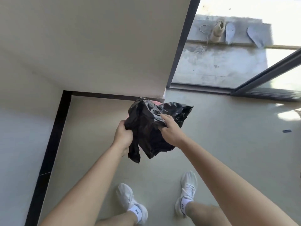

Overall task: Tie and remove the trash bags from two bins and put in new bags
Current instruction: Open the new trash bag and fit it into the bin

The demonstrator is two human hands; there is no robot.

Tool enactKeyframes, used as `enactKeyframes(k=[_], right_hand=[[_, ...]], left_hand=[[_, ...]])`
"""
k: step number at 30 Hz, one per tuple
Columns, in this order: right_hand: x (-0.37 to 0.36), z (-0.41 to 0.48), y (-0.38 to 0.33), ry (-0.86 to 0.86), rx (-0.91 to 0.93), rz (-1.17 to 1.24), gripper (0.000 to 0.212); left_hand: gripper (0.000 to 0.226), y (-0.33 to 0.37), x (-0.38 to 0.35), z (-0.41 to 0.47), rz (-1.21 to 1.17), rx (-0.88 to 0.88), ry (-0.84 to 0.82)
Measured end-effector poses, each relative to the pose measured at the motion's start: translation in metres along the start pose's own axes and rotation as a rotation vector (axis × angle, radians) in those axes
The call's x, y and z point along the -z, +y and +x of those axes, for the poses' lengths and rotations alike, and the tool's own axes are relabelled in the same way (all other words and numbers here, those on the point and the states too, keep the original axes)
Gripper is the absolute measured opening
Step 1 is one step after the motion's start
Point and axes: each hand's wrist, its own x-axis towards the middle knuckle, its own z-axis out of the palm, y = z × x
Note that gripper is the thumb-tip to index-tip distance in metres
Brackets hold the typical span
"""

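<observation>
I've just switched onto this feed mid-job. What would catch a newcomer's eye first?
First is the crumpled black trash bag at centre frame, gripped on either side by the left hand and the right hand. Next are the white sneakers at the bottom edge. A beige shoe stands on the sunlit ledge at top right.

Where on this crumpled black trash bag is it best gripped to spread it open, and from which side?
Probably by opposite edges of the black trash bag, one from each side, as the left hand and right hand grip it now. It hangs bunched with a flap jutting up-right, so pulling sideways should spread it. Where the mouth lies cannot be told.
</observation>
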Motion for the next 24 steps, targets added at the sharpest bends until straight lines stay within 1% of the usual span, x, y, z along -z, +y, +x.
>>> enactKeyframes(k=[3,5,7,9,11,15,17,19,21,22,23,24], right_hand=[[-0.036,0.063,0.049,-0.015,-0.041,0.059,0.049],[-0.059,0.101,0.078,-0.056,-0.029,0.056,0.039],[-0.078,0.136,0.101,-0.11,-0.029,0.039,0.033],[-0.095,0.168,0.122,-0.168,-0.032,0.033,0.032],[-0.108,0.198,0.142,-0.205,-0.036,-0.003,0.037],[-0.124,0.253,0.174,-0.19,-0.026,-0.152,0.047],[-0.126,0.274,0.183,-0.179,-0.021,-0.312,0.049],[-0.121,0.28,0.182,-0.174,0.021,-0.479,0.044],[-0.106,0.272,0.173,-0.131,0.065,-0.611,0.035],[-0.096,0.266,0.166,-0.093,0.081,-0.666,0.032],[-0.084,0.26,0.159,-0.045,0.103,-0.708,0.03],[-0.072,0.256,0.153,0.009,0.124,-0.734,0.029]], left_hand=[[0.042,-0.04,-0.014,0.059,0.079,-0.019,-0.004],[0.049,-0.066,-0.019,0.096,0.193,-0.037,-0.027],[0.058,-0.085,-0.023,0.13,0.313,-0.064,-0.065],[0.063,-0.099,-0.029,0.163,0.445,-0.108,-0.116],[0.068,-0.107,-0.039,0.191,0.562,-0.129,-0.157],[0.074,-0.121,-0.063,0.235,0.746,-0.162,-0.195],[0.074,-0.123,-0.073,0.252,0.82,-0.194,-0.189],[0.075,-0.12,-0.076,0.258,0.871,-0.209,-0.169],[0.072,-0.114,-0.071,0.253,0.88,-0.229,-0.127],[0.067,-0.111,-0.066,0.249,0.859,-0.259,-0.092],[0.057,-0.109,-0.059,0.243,0.84,-0.318,-0.04],[0.043,-0.107,-0.051,0.24,0.843,-0.396,0.049]])
